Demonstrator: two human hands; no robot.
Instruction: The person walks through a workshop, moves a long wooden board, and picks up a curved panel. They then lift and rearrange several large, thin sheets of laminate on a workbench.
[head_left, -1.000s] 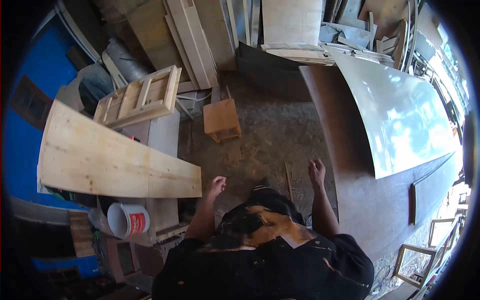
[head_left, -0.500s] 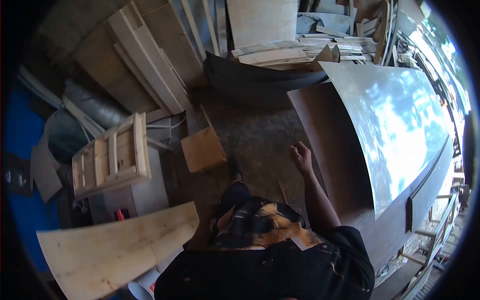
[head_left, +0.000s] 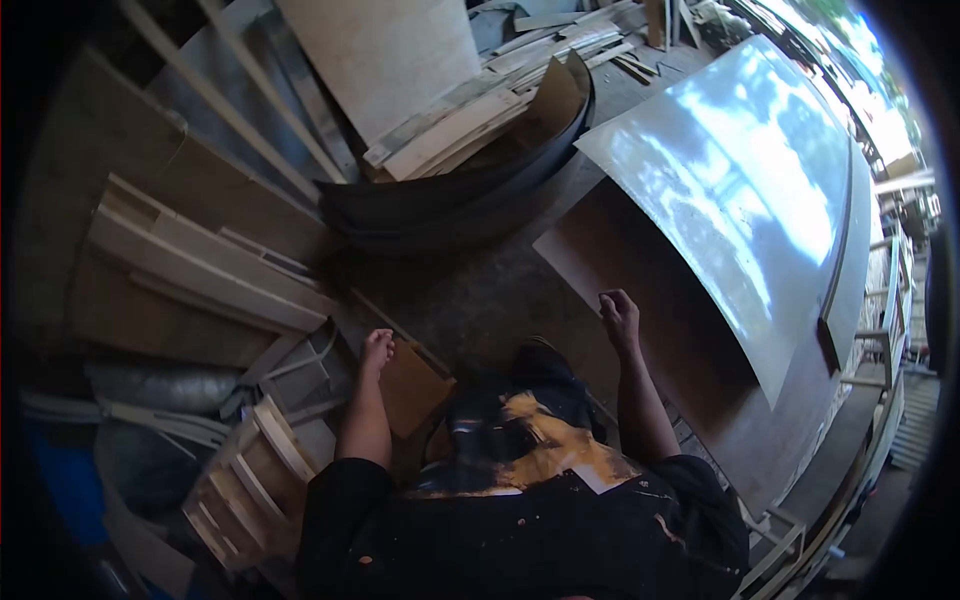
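Note:
My left hand (head_left: 378, 350) hangs in front of me with its fingers curled, over the edge of a small brown wooden board (head_left: 412, 385) on the floor. My right hand (head_left: 619, 318) is also curled, near the left edge of a large workpiece with a glossy, reflective sheet (head_left: 735, 190) on top and a dark brown side. No object shows in either hand, though the inside of each fist is hidden.
Dark curved panels (head_left: 450, 205) lie ahead, with stacked wood strips (head_left: 470, 125) behind them. Long boards (head_left: 200, 255) lean at the left, above a slatted wooden frame (head_left: 250, 485). Metal railings (head_left: 885, 330) stand at the far right.
The view has turned and moved forward, bringing the curved panels nearer. My left hand has come into view. My right hand stays curled beside the large workpiece. The pale curved board has left view.

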